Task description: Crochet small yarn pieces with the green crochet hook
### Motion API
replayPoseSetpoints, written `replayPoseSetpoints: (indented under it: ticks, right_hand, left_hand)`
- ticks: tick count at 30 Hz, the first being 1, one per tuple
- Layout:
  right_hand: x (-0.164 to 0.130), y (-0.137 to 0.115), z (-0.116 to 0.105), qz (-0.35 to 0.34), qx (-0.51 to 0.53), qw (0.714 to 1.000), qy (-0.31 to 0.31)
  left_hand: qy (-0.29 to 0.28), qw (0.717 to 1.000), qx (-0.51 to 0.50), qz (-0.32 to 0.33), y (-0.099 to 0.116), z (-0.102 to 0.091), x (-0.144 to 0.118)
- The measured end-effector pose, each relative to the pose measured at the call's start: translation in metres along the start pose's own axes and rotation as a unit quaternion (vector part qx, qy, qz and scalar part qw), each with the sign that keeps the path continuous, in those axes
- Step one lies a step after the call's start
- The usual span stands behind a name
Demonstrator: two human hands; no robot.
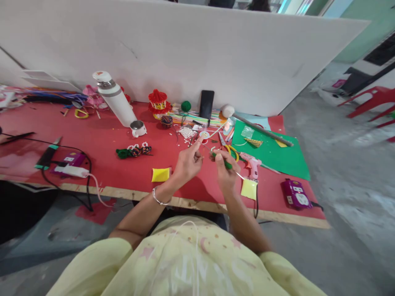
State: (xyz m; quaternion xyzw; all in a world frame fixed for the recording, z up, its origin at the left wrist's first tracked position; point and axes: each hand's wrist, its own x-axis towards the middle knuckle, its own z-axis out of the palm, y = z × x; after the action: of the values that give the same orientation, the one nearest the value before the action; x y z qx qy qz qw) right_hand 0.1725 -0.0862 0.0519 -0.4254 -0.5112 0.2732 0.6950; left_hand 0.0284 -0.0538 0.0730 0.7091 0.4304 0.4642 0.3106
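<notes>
At our red desk point(123, 135), backed by a white board point(185, 49), a green sheet point(277, 154) lies to the right and a white flask point(115, 98) stands to the left. Above the desk's near edge, our left hand point(187, 163) pinches something too small to tell, while our right hand point(226, 170) grips a green tool point(224, 162). A glue gun point(252, 166) lies just beside it.

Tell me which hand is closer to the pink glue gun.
Right. The right hand is just left of the glue gun, nearly touching it. The left hand is farther left, beyond the right hand.
</notes>
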Motion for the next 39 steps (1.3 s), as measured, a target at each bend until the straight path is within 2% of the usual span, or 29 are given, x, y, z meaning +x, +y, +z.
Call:
replayPoseSetpoints:
  ticks: [2, 4, 7, 9, 11, 13, 16, 18, 20, 22, 24, 25, 27, 29, 32, 36, 39]
  right_hand:
    - [-0.003, -0.003, -0.001, -0.087, -0.092, 0.992, -0.019]
    - [-0.003, -0.005, -0.003, -0.143, -0.143, 0.979, -0.033]
    - [0.001, -0.008, -0.005, -0.174, -0.153, 0.972, -0.032]
    - [0.005, -0.011, -0.006, -0.165, -0.142, 0.974, -0.053]
    - [0.009, -0.015, -0.007, -0.147, -0.14, 0.976, -0.079]
    - [0.013, -0.017, -0.007, -0.152, -0.159, 0.971, -0.094]
    - [0.012, -0.015, -0.006, -0.216, -0.213, 0.948, -0.098]
    - [0.009, -0.01, -0.004, -0.255, -0.235, 0.933, -0.095]
    - [0.007, -0.006, -0.002, -0.276, -0.231, 0.929, -0.085]
    - [0.01, -0.005, -0.003, -0.259, -0.202, 0.94, -0.088]
    - [0.019, -0.011, -0.009, -0.206, -0.166, 0.958, -0.114]
    - [0.026, -0.015, -0.014, -0.174, -0.15, 0.963, -0.141]
    - [0.043, -0.027, -0.024, -0.132, -0.137, 0.957, -0.221]
    - [0.06, -0.039, -0.035, -0.108, -0.136, 0.941, -0.292]
    - [0.082, -0.055, -0.05, -0.086, -0.137, 0.919, -0.359]
    - [0.098, -0.066, -0.066, -0.017, -0.119, 0.907, -0.405]
    - [0.091, -0.052, -0.065, 0.096, -0.035, 0.912, -0.397]
  left_hand:
    - [0.008, 0.999, -0.029, -0.024, -0.003, 0.004, -0.002]
    - [-0.004, 0.993, -0.098, -0.066, -0.003, 0.006, -0.002]
    - [-0.061, 0.963, -0.228, -0.129, 0.001, 0.002, 0.0]
    - [-0.096, 0.946, -0.274, -0.143, 0.001, -0.001, 0.001]
    - [-0.1, 0.952, -0.255, -0.135, -0.002, -0.002, 0.001]
    - [-0.061, 0.975, -0.179, -0.115, -0.006, -0.001, -0.001]
    - [0.002, 0.994, -0.077, -0.084, -0.01, 0.005, -0.005]
    - [0.007, 0.992, -0.09, -0.083, -0.008, 0.005, -0.005]
    - [-0.031, 0.977, -0.177, -0.119, -0.003, 0.001, -0.002]
    - [-0.1, 0.94, -0.277, -0.173, 0.002, -0.009, 0.001]
    - [-0.156, 0.908, -0.327, -0.21, 0.004, -0.022, 0.005]
    - [-0.172, 0.902, -0.332, -0.215, 0.004, -0.028, 0.006]
    - [-0.202, 0.897, -0.328, -0.215, 0.003, -0.039, 0.009]
    - [-0.231, 0.896, -0.316, -0.21, 0.0, -0.046, 0.012]
    - [-0.257, 0.896, -0.298, -0.205, -0.004, -0.052, 0.014]
    - [-0.271, 0.915, -0.24, -0.178, -0.005, -0.054, 0.014]
    - [-0.249, 0.945, -0.181, -0.111, -0.004, -0.045, 0.014]
